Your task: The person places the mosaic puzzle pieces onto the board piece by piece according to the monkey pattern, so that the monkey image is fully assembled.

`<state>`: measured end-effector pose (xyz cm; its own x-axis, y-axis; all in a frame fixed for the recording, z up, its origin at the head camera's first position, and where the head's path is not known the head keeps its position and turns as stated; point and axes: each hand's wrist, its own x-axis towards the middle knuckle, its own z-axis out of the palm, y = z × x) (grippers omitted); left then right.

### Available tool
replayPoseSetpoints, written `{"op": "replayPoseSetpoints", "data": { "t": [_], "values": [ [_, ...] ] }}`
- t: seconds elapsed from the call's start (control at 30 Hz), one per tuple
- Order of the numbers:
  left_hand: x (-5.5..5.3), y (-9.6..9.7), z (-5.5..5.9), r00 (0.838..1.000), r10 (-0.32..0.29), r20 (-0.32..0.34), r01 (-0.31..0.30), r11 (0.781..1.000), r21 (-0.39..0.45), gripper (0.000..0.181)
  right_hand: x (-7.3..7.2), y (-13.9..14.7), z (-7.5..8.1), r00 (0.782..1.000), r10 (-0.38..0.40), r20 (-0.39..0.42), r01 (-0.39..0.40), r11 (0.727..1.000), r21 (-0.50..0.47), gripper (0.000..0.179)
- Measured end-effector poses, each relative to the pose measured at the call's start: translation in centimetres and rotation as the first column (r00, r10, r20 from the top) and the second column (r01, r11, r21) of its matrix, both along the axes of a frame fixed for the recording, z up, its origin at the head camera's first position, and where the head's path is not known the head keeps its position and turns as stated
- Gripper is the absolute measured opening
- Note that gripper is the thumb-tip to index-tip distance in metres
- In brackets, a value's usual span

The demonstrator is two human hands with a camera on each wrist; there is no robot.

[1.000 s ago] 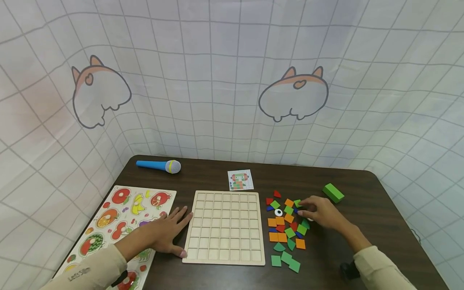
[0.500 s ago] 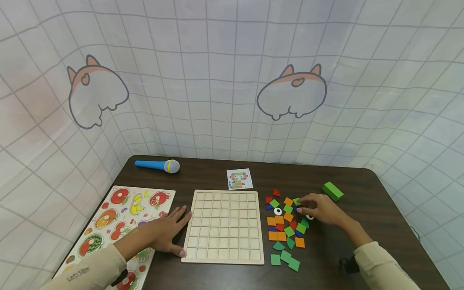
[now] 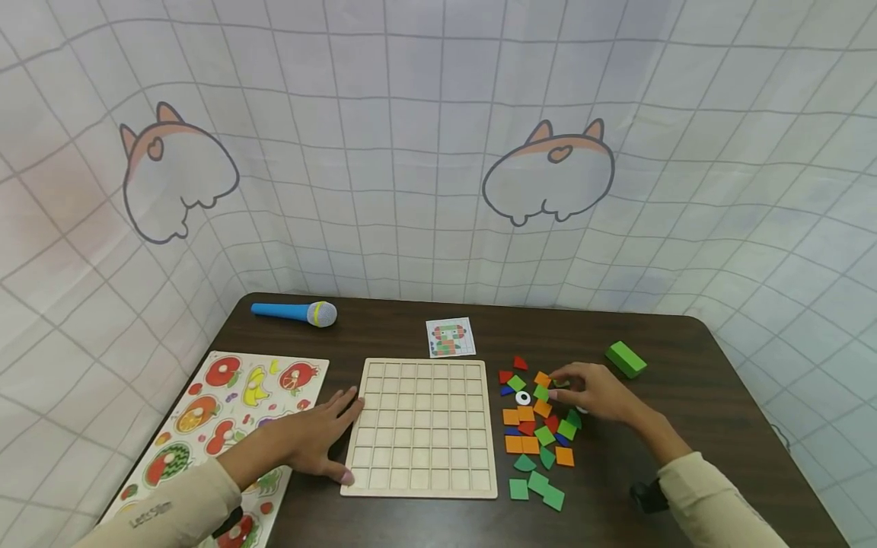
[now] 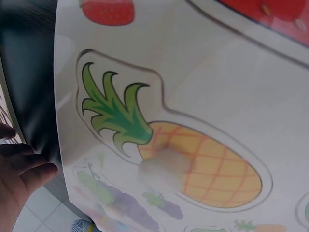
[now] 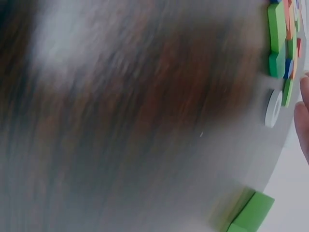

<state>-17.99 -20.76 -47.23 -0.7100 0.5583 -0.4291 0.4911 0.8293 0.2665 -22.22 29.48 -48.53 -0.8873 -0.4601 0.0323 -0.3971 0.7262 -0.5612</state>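
Note:
My left hand (image 3: 320, 438) lies spread beside the wooden grid board (image 3: 423, 430), fingertips and thumb at its left edge. In the left wrist view, fingers (image 4: 34, 176) show at the left edge. My right hand (image 3: 596, 390) is over the upper right of the loose coloured tiles, thumb and forefinger apart. Between them a green tile (image 3: 561, 383) partly shows; another green tile (image 3: 540, 393) lies just left of the fingertips. No tile is visibly lifted. In the right wrist view, only fingertips (image 5: 302, 113) enter at the right edge, near a white ring piece (image 5: 273, 108).
Orange tiles (image 3: 522, 444), red, blue and green pieces lie right of the board. Behind it is a printed pattern card (image 3: 450, 338). A toy microphone (image 3: 294, 313) lies at back left, a fruit puzzle board (image 3: 226, 411) at left, a green block (image 3: 626, 359) at right.
The right hand has moved a little left over the tiles, now covering part of a green tile. The left hand stays by the board. The head view has shifted slightly.

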Motion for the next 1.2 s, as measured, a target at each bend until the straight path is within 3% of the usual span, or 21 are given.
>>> {"op": "replayPoseSetpoints", "data": {
  "t": [0.4,0.6,0.93,1.2],
  "values": [
    [-0.1,0.0,-0.1,0.999,0.027,0.026,-0.027,1.0,-0.005,0.121,-0.5,-3.9,0.4,0.996,0.086,0.014,-0.086,0.996,-0.017,0.031],
    [-0.1,0.0,-0.2,0.998,0.036,0.042,-0.036,0.999,-0.002,0.121,-1.3,-5.6,-0.2,0.992,0.122,0.021,-0.123,0.992,0.023,0.03],
    [0.0,0.1,0.0,0.998,0.038,0.046,-0.039,0.999,0.012,0.12,-2.4,-6.9,-0.4,0.988,0.153,-0.008,-0.151,0.981,0.125,0.023],
    [-0.1,0.2,0.1,0.998,0.038,0.049,-0.038,0.999,-0.001,0.12,-3.0,-7.3,-0.3,0.983,0.179,-0.038,-0.174,0.978,0.115,0.012]
  ]
}}
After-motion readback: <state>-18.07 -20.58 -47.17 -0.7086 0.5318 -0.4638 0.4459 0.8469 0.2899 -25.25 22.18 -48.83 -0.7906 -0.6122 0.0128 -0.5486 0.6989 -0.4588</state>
